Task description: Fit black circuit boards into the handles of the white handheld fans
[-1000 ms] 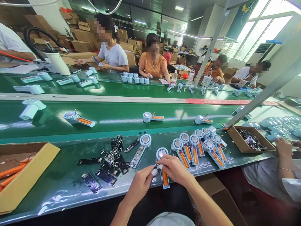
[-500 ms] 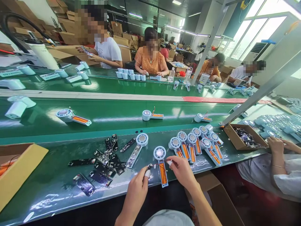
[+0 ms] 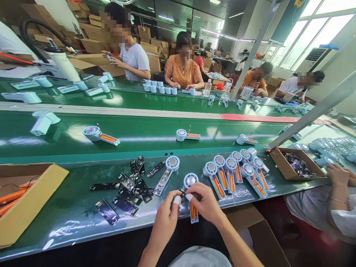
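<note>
With the left hand (image 3: pixel 166 217) pinching a small dark part (image 3: pixel 182 192), the right hand's (image 3: pixel 205 203) grip unclear, loose fingertips could drop it beside the fan (image 3: pixel 190 180) at 12 o'clock

I'm in a factory workshop. Co-workers sit along a green conveyor belt (image 3: pixel 144 128) carrying fan parts (image 3: pixel 182 135), with cardboard boxes (image 3: pixel 96 42) piled behind.

Brown cardboard boxes (image 3: pixel 93 44) pile up behind the green bench (image 3: pixel 144 100), and daylight fills the tall windows (image 3: pixel 311 35).
</note>
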### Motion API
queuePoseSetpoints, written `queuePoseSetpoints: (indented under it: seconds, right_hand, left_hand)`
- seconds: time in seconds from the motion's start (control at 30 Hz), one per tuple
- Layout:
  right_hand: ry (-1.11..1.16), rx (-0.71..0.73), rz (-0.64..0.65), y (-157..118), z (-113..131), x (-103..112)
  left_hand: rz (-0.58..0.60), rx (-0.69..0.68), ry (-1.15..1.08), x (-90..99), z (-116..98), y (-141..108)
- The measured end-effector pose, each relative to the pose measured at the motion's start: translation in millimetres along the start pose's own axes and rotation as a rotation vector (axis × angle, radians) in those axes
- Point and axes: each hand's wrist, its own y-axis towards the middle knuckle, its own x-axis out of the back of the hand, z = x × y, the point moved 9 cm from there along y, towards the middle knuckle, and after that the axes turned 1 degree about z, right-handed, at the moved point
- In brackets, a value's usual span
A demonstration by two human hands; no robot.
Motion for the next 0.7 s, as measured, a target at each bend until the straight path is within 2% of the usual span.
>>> queuePoseSetpoints:
  seconds: [0.23,0.33,0.47,0.7]
  right_hand:
    - [-0.102,0.077,0.046,-5,2,-2]
    - [-0.178,0.133,0.063,-6,3,-5]
    - [-0.161,0.17,0.054,-7,6,-5]
    - [-0.147,0.11,0.114,-7,5,-4]
  left_hand:
    - [0.087,0.107,-0.185,-12.5,5,6]
    - [0.121,0.137,-0.213,-15.8,7,6]
    - [0.15,0.159,-0.24,-15.5,7,6]
    - [0.117,0.203,-0.269,-15.0,13,6]
